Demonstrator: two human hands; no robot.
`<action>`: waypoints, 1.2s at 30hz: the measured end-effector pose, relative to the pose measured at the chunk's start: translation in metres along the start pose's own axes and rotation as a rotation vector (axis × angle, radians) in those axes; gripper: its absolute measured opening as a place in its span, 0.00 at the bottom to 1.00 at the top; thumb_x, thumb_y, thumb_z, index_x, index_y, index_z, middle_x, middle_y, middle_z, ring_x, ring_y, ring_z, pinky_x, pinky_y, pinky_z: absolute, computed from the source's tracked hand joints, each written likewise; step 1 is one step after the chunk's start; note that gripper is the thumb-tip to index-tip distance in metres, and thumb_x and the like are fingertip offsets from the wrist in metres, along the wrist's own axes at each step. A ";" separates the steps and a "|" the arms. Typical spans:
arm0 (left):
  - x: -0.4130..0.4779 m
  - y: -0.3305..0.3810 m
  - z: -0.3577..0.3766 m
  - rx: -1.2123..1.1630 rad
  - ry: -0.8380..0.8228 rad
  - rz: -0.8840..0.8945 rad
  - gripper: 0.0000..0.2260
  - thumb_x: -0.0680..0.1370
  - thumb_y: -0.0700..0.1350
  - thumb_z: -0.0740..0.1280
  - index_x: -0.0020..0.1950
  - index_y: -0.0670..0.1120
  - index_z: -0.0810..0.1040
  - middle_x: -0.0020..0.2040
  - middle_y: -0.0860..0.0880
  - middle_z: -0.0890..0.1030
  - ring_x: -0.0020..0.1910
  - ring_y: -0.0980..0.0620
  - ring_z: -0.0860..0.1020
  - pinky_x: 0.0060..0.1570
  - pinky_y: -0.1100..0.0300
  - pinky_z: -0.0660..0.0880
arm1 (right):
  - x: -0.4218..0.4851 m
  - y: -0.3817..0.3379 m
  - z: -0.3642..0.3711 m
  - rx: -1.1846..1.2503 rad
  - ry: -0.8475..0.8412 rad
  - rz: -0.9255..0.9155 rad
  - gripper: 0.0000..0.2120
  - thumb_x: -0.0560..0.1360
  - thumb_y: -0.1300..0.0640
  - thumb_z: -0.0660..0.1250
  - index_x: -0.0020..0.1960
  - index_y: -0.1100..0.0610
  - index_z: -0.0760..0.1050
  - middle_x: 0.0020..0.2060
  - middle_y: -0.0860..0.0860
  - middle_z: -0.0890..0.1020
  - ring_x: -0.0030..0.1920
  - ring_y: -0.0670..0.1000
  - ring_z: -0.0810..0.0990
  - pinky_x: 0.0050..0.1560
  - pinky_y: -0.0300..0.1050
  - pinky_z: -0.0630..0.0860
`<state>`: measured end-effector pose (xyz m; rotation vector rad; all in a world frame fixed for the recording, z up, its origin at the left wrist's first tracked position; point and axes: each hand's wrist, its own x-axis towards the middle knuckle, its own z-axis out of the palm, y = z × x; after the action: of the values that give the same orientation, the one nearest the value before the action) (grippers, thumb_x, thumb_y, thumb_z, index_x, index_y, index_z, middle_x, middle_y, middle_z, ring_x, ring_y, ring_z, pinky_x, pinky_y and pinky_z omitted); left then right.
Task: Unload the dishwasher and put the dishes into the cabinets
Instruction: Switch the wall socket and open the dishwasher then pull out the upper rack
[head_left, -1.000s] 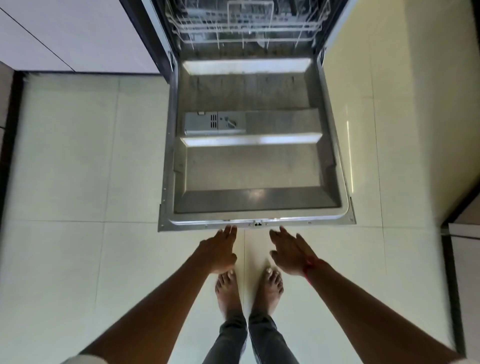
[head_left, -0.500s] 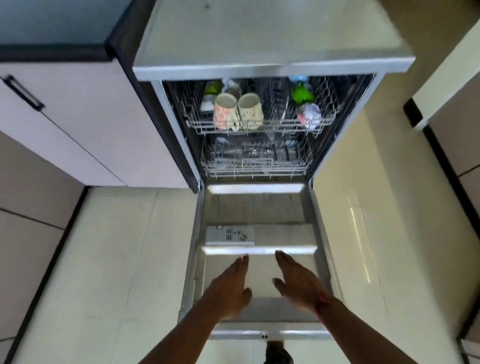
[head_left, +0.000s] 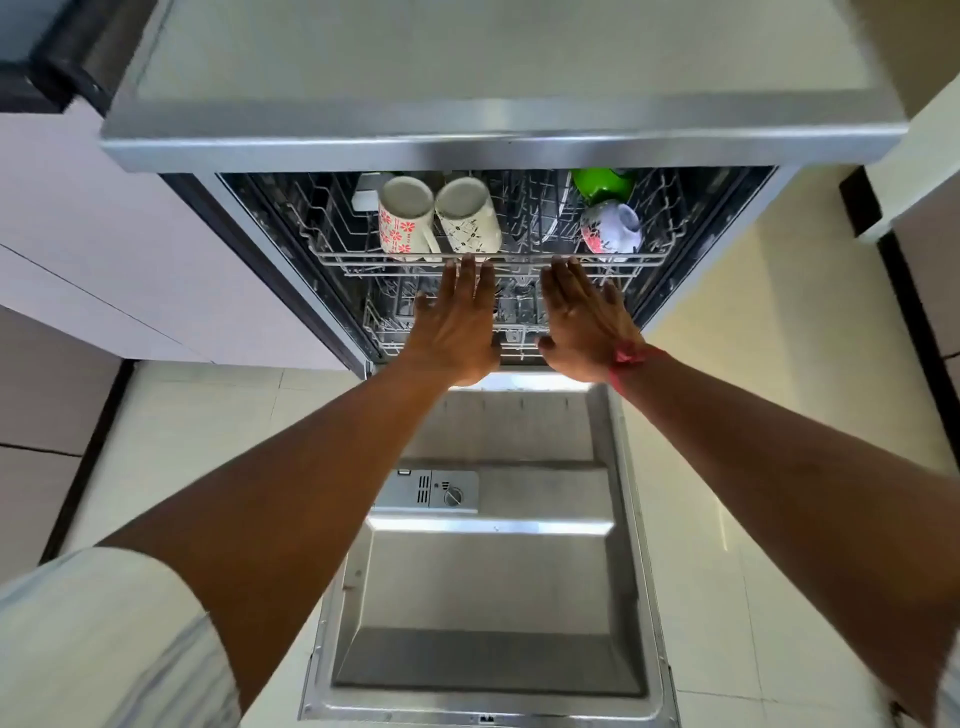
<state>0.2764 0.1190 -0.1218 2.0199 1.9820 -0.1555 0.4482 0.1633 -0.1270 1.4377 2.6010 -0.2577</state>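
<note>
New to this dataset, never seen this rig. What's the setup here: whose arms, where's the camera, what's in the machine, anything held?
There is no robot. A person wears one wide-angle camera on the head, looking forward and down, so both bare arms come in from below. The left hand and right hand are flat, with straight fingers. Their fingertips are at the front rail of the grey wire upper rack of an open steel dishwasher, whose door lies folded down. Neither hand holds anything; whether the fingers touch the rail is unclear. In that rack sit two bottom-up mugs, a white mug with red flowers and a white mug with dark pattern. There is also a green bowl and a white bowl with purple-red pattern.
</note>
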 end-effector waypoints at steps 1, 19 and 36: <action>0.008 0.000 0.000 0.015 0.015 -0.005 0.40 0.78 0.50 0.63 0.79 0.44 0.38 0.79 0.43 0.38 0.78 0.41 0.40 0.73 0.35 0.49 | 0.009 0.003 0.000 0.011 0.001 0.009 0.42 0.77 0.47 0.62 0.78 0.61 0.41 0.78 0.58 0.44 0.78 0.57 0.43 0.74 0.66 0.51; 0.051 -0.026 0.010 -0.042 -0.084 -0.044 0.43 0.75 0.50 0.69 0.79 0.45 0.43 0.80 0.46 0.39 0.78 0.44 0.38 0.73 0.37 0.55 | 0.045 0.010 0.008 0.176 -0.033 0.117 0.44 0.74 0.45 0.66 0.79 0.56 0.44 0.79 0.53 0.47 0.78 0.55 0.43 0.74 0.67 0.50; -0.049 -0.011 0.047 0.027 -0.036 0.005 0.40 0.75 0.49 0.65 0.79 0.41 0.45 0.79 0.39 0.42 0.78 0.39 0.40 0.72 0.39 0.59 | -0.048 -0.031 0.029 0.174 -0.110 0.137 0.42 0.77 0.43 0.62 0.79 0.58 0.42 0.79 0.54 0.45 0.78 0.56 0.42 0.73 0.66 0.54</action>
<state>0.2697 0.0580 -0.1539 2.0242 1.9627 -0.2164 0.4487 0.1014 -0.1424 1.6004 2.4308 -0.5407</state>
